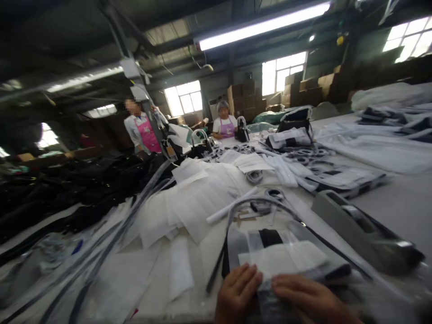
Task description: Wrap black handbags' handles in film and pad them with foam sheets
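Note:
My left hand (236, 292) and my right hand (310, 301) lie at the bottom edge, fingers stretched flat on a bag piece (286, 256) wrapped in clear plastic with a white sheet on top. The piece is dark grey with a black panel, and a thin black strap (232, 216) loops up from it. Both hands press on its near end; neither grips anything.
White wrapping sheets (199, 198) cover the long table (401, 202). A grey bag part (364, 229) lies at right, black bags (67, 189) pile at left. Two people in pink aprons (143, 130) (225, 123) stand at the far end. Cardboard boxes (246, 96) stack behind.

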`<state>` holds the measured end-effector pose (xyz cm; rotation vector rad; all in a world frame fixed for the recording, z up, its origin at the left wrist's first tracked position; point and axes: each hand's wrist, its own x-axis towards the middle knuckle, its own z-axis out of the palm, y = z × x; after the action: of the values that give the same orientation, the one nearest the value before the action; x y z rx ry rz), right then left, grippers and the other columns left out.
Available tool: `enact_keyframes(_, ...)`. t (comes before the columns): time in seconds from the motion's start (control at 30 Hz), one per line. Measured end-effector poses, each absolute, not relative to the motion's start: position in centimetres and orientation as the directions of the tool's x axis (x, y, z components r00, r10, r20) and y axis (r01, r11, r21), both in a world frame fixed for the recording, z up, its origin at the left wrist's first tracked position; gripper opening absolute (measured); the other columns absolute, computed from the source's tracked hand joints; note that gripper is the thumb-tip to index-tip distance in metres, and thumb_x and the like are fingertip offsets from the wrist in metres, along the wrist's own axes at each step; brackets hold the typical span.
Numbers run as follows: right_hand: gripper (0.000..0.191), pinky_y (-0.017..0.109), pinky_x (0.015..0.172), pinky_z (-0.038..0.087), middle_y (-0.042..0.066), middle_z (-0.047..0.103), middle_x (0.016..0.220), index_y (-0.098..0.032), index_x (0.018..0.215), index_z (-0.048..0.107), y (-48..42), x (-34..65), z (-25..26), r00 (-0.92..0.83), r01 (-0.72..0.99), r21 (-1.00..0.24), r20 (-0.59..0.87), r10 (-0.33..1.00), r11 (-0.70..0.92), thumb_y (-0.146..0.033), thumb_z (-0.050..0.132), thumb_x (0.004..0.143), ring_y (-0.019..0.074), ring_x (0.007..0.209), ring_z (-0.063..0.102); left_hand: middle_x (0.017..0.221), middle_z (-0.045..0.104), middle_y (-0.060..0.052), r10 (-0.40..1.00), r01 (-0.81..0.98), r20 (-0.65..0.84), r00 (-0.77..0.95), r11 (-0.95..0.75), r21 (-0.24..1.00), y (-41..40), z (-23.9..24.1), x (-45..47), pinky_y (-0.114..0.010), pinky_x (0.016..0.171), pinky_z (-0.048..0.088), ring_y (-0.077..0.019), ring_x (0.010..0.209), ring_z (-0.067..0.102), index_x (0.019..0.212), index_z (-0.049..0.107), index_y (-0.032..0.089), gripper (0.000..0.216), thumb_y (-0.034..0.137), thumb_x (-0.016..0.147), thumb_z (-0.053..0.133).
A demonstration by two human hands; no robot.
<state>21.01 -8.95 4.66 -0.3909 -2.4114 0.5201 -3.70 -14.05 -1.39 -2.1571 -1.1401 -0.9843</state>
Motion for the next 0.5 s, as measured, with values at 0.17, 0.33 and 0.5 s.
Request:
enact_keyframes(0.17,0.029,0.029,0.091,0.057,0.006,0.072,0.109,-0.024,0.121,0.065,-9.5,19.2,5.8,-0.568,0.333,-0.535,0.544,0.618,0.776,-0.015,0.052,0.097,0.0188,0.102,0.067,0.122,0.072,-0.006,0.58,0.827,0.726,0.37,-0.561,0.026,-15.0,-1.0,-4.1,-0.036,0.091,0.06,-0.0207,0.116,0.065,0.128,0.061,0.018,0.033,0.016,0.098,0.048)
enact_keyframes(0.33,0.026,0.042,0.088,0.054,0.007,0.07,0.104,-0.021,0.116,0.065,-9.3,17.2,4.8,-0.658,0.371,-0.432,0.503,0.561,0.822,-0.023,0.066,0.09,0.0249,0.096,0.063,0.122,0.071,-0.006,0.6,0.824,0.717,0.356,-0.563,0.062,-15.1,-0.9,-4.0,-0.036,0.094,0.058,-0.021,0.117,0.065,0.129,0.06,0.018,0.033,0.019,0.097,0.051)
enact_keyframes(0.5,0.031,0.045,0.09,0.052,0.008,0.067,0.106,-0.018,0.116,0.06,-9.3,16.8,3.7,-0.678,0.413,-0.358,0.493,0.545,0.837,-0.008,0.056,0.087,0.026,0.097,0.059,0.124,0.07,-0.006,0.629,0.827,0.692,0.355,-0.556,0.082,-15.1,-1.1,-4.0,-0.037,0.095,0.057,-0.0213,0.119,0.064,0.132,0.057,0.019,0.036,0.019,0.097,0.051)
